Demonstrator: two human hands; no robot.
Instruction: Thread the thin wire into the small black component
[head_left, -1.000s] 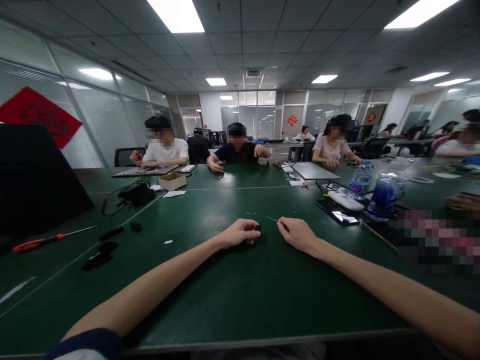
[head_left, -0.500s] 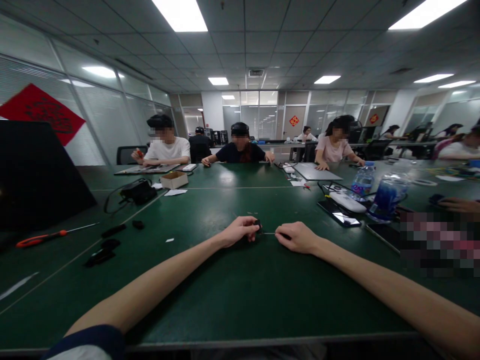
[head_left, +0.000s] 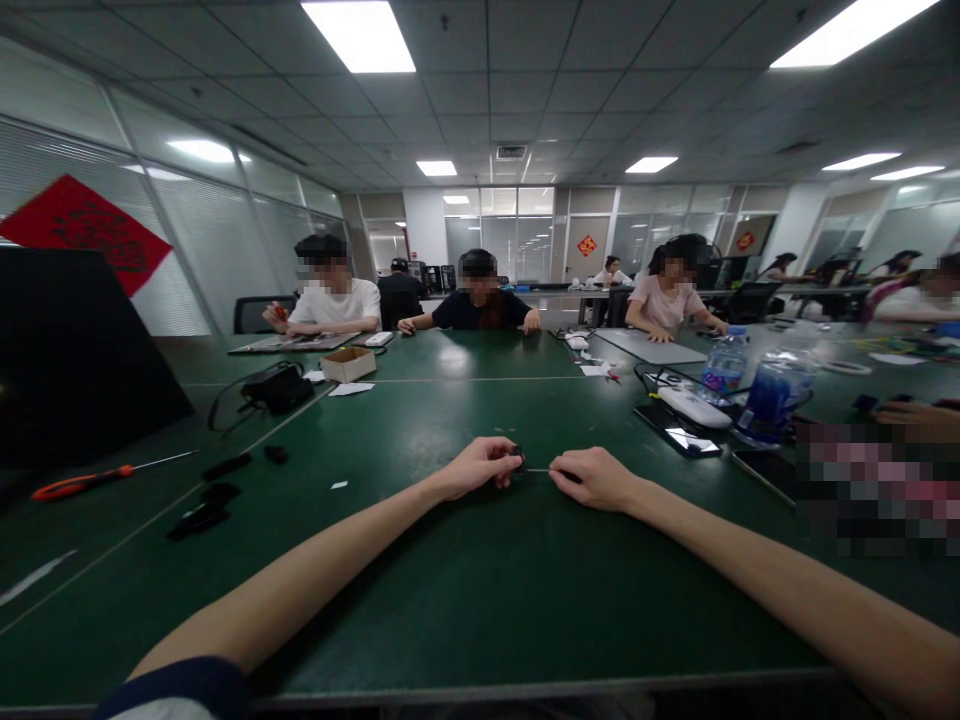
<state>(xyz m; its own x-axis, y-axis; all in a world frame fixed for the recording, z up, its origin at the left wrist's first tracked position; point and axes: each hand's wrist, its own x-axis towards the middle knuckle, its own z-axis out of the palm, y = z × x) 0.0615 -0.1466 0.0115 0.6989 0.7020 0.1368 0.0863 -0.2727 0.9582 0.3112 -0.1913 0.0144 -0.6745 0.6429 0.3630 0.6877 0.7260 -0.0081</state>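
Note:
My left hand (head_left: 484, 467) is closed on a small black part (head_left: 517, 455), pinched between thumb and fingers just above the green table (head_left: 480, 590). Across from it, my right hand (head_left: 592, 477) is closed around a thin metal rod (head_left: 538, 470). The rod points left and its tip reaches the black part; whether it sits inside it I cannot tell. Fingers hide the rod's other end. Several loose black pieces (head_left: 201, 515) lie on the table left of my left arm, near a small white scrap (head_left: 340, 485).
An orange-handled screwdriver (head_left: 112, 478) lies at the left by a dark panel (head_left: 82, 360). A cardboard box (head_left: 348, 364) and black device (head_left: 277, 388) stand farther back. Phones (head_left: 679, 430), a white case (head_left: 688, 405) and bottles (head_left: 776, 395) are at the right. Several people sit around the table.
Both hands keep their hold and hardly move; the black part looks slightly turned in my left fingers. The whole view has shifted down a little.

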